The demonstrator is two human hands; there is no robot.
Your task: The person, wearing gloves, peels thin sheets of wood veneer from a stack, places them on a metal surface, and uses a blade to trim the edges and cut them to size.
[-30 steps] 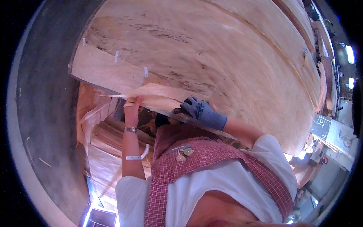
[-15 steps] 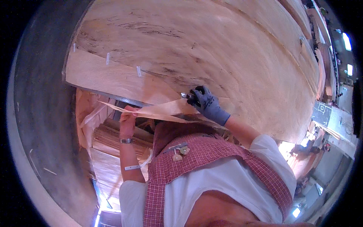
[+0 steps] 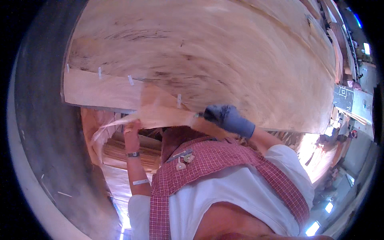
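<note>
Broad veneer sheet overhead — strip at its near edge pinched by gloved right hand, gripped by bare left hand.

left hand: bare, raised, fingers pinched | right hand: gloved (blue), fist closed

A loose veneer strip lies between the left hand and the right hand; beyond both hands spreads the large veneer sheet, below the left hand a stack of veneer
</note>
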